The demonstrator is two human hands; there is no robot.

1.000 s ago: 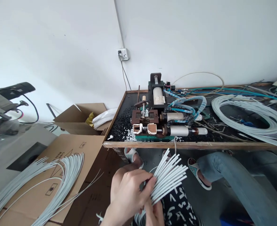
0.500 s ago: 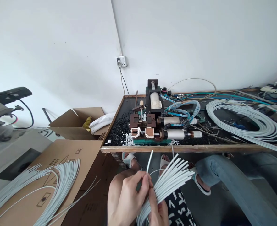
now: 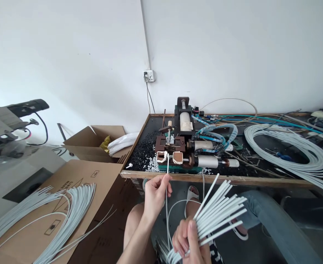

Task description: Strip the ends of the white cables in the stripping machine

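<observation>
Before the machine (image 3: 181,142), left hand (image 3: 156,192) pinches wire (image 3: 168,167) — likely light, springy; grip near tip — right hand (image 3: 189,240) clasps bundle (image 3: 217,211).

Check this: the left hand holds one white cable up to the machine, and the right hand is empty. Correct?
Not quite: the right hand isn't empty. The head view shows it gripping a bundle of white cables. The left hand does hold one white cable up to the machine.

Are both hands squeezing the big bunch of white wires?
No, only the right hand grips the bunch of white wires, while the left hand pinches a single white wire.
</observation>
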